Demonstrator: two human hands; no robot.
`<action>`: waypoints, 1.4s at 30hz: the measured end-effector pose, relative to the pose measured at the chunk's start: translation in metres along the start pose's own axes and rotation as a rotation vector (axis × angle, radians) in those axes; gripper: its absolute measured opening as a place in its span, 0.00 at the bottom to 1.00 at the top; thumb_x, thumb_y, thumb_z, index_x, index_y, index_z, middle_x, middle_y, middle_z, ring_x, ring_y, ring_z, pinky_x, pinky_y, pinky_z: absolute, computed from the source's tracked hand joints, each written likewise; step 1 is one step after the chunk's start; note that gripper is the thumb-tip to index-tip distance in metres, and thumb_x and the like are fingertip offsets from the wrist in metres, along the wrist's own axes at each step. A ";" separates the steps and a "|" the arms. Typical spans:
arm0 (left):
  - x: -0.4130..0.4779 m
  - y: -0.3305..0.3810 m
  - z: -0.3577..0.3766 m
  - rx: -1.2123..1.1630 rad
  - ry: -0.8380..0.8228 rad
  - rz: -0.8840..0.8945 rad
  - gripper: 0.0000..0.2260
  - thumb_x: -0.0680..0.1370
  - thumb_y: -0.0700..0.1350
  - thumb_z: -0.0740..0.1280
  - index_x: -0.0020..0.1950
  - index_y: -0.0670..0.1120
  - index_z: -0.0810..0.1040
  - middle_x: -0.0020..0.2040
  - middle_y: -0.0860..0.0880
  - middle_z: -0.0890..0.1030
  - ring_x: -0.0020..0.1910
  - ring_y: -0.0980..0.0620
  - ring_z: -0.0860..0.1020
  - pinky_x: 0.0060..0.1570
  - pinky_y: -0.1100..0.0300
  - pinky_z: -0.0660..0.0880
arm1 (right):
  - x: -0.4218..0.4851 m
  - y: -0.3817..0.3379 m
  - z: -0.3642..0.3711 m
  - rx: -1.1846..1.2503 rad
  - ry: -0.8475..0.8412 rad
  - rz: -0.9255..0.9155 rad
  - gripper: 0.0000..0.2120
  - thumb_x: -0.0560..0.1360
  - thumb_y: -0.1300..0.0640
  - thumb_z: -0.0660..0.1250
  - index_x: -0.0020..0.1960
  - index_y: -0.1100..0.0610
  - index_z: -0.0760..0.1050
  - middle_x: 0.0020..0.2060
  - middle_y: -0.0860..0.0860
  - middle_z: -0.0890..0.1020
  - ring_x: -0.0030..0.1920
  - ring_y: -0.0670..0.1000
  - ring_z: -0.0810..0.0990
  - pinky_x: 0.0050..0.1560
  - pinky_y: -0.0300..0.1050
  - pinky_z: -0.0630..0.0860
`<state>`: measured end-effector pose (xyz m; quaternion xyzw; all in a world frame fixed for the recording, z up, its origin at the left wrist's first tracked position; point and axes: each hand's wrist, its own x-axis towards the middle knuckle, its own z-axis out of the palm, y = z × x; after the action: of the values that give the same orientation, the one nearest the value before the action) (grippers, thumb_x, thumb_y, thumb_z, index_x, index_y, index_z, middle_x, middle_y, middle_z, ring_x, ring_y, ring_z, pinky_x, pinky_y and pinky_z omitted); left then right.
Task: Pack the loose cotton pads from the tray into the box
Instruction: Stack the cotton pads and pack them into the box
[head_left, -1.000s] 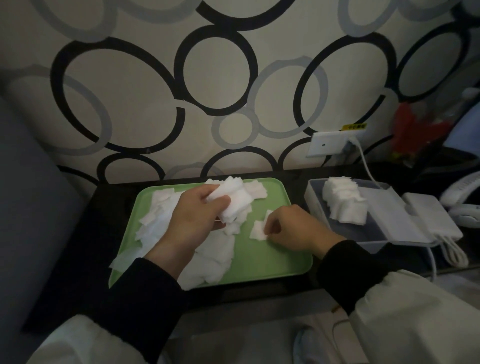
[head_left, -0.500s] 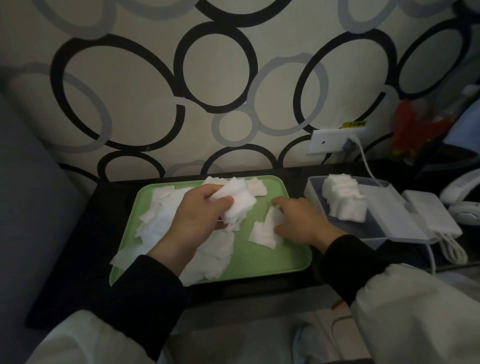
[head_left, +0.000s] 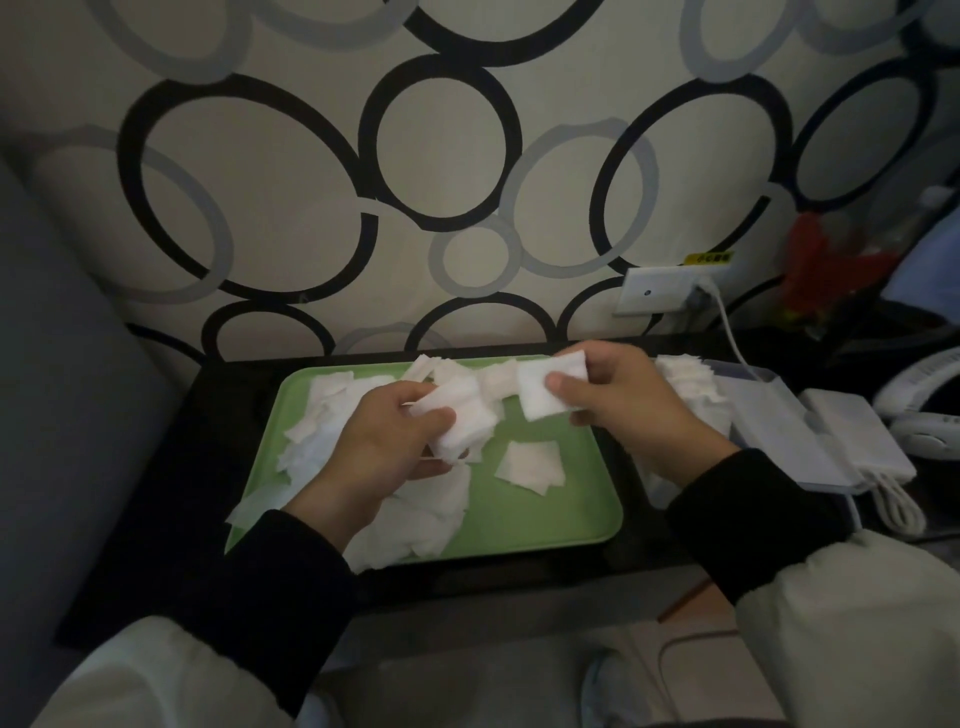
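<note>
Dark tabletop — both hands pinching soft square pads.

Circle-patterned wallpaper; white wall socket; coiled white cable; dark tabletop

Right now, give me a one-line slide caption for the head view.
Both hands hold cotton pads above the green tray: left hand a stack, right hand a few, beside the partly filled box.

White cotton pads lie on a pale green tray on the black counter. Behind the tray, the cream wall carries black and grey rings.
</note>
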<state>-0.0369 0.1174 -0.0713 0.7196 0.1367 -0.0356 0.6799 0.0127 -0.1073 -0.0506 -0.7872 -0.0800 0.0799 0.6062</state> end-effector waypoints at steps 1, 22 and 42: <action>-0.001 -0.001 0.000 -0.006 -0.008 -0.004 0.12 0.77 0.40 0.71 0.60 0.47 0.78 0.56 0.42 0.82 0.48 0.43 0.85 0.41 0.53 0.83 | -0.004 -0.006 0.004 0.096 -0.033 -0.003 0.07 0.76 0.63 0.70 0.54 0.61 0.80 0.49 0.61 0.85 0.45 0.54 0.82 0.39 0.43 0.76; -0.013 0.002 -0.008 -0.034 -0.177 0.077 0.14 0.79 0.32 0.62 0.56 0.47 0.81 0.50 0.44 0.86 0.48 0.49 0.85 0.43 0.59 0.82 | -0.007 -0.018 0.059 0.060 -0.110 0.078 0.12 0.69 0.63 0.77 0.50 0.67 0.80 0.43 0.62 0.83 0.39 0.52 0.78 0.36 0.42 0.74; -0.004 -0.003 0.001 -0.018 0.024 0.094 0.10 0.76 0.42 0.72 0.58 0.47 0.81 0.54 0.44 0.83 0.52 0.46 0.83 0.45 0.54 0.82 | 0.014 0.027 0.030 -0.471 0.055 0.069 0.04 0.79 0.56 0.67 0.48 0.54 0.80 0.47 0.52 0.83 0.46 0.50 0.81 0.50 0.46 0.78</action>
<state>-0.0409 0.1157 -0.0735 0.7193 0.1113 0.0060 0.6857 0.0201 -0.0830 -0.0844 -0.9111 -0.0529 0.0584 0.4046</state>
